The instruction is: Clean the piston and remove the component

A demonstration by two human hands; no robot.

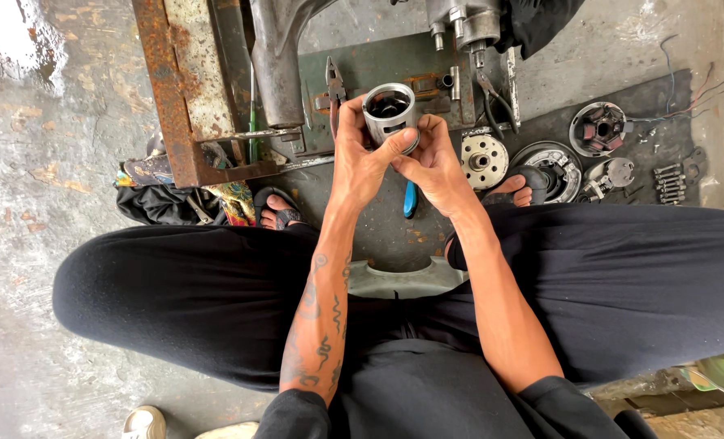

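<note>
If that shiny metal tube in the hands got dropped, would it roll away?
Probably. The metal cylinder is round and hollow, so on its side it would likely roll. It looks like stiff, thick metal, likely heavy for its size. Both the left hand and right hand hold it.

Looks like a repair workshop: stained concrete floor [45,162], rusty frame [185,89], pliers [334,84], bolts [669,183], engine parts [484,158] everywhere.

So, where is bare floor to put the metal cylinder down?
Bare concrete lies left of the rusty frame, and a smaller patch beyond the engine parts. The mat ahead, with pliers and parts, is crowded.
</note>
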